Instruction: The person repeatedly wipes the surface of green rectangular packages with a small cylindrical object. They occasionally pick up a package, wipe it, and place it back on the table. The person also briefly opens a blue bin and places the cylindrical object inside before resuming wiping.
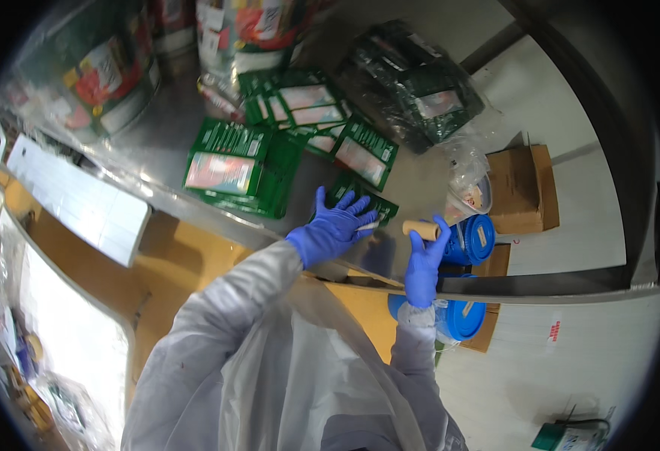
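Observation:
My left hand (337, 228), in a blue glove, lies with fingers spread on a dark green printed pouch (383, 208) near the edge of the metal table (285, 225). To its right, my right hand (427, 259), gloved alike, grips a short tan cardboard-like roll (420, 230) just beyond the table's near corner. A stack of green pouches (223, 169) rests left of my left hand. More green pouches (313, 107) are spread in an overlapping heap farther back. Whatever the left palm covers is hidden.
Large clear tubs (110, 84) with printed packs stand at the back left. Plastic-wrapped dark green pouches (420, 84) lie at the back right. Past the table's right edge are a cardboard box (524, 189), a clear plastic tub (468, 200) and blue lidded drums (479, 239).

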`<state>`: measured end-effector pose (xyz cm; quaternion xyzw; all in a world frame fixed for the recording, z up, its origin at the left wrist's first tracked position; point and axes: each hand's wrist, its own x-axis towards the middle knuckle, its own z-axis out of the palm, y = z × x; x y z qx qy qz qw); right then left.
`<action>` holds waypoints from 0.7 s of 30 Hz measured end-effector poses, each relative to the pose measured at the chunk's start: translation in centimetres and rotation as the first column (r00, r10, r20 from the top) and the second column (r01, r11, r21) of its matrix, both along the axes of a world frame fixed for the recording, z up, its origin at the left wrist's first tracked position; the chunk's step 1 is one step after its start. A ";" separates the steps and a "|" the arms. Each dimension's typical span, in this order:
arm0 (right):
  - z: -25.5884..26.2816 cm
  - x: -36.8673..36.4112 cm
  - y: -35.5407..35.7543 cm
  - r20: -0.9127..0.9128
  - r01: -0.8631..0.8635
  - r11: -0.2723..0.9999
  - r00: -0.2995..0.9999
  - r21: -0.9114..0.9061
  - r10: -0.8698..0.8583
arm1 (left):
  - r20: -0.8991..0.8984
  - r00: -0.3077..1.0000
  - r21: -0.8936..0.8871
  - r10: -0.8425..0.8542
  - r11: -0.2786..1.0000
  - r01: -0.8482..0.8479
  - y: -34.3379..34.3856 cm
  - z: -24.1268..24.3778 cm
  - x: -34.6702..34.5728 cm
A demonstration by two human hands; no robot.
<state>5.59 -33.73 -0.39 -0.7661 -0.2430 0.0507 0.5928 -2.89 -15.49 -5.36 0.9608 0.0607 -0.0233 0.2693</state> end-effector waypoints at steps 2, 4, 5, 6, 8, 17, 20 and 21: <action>0.4 -0.5 -1.2 0.017 0.057 0.991 0.998 0.121 -0.060 | 0.435 0.872 0.040 0.224 0.963 -0.267 1.6 1.8 0.2; 0.4 -0.6 -2.5 0.023 0.132 0.974 0.990 0.187 -0.139 | 0.687 0.676 0.025 0.265 0.922 -0.386 2.5 4.3 1.1; 0.5 -0.9 -2.9 -0.004 0.143 0.973 0.989 0.183 -0.145 | 0.743 0.626 0.040 0.238 0.917 -0.396 3.2 6.2 2.2; 0.7 -1.3 -3.1 -0.025 0.154 0.972 0.988 0.180 -0.152 | 0.796 0.567 0.048 0.210 0.913 -0.406 3.9 7.6 3.7; 0.9 -2.1 -2.7 -0.067 0.145 0.976 0.988 0.162 -0.136 | 0.549 0.807 0.181 0.216 0.912 -0.367 6.1 6.0 8.0; 0.7 -3.4 -5.4 -0.113 0.141 0.985 0.985 0.098 -0.130 | 0.514 0.773 -0.037 0.372 0.910 -0.413 15.5 5.3 2.3; 0.6 -3.9 -6.1 -0.175 0.125 0.982 0.980 0.145 -0.099 | 0.116 0.871 0.217 0.477 0.844 -0.491 19.6 2.9 -8.6; 0.7 -3.8 -5.6 -0.160 0.082 0.988 0.985 0.127 -0.061 | -0.083 0.886 0.270 0.455 0.866 -0.420 21.3 -0.9 -11.6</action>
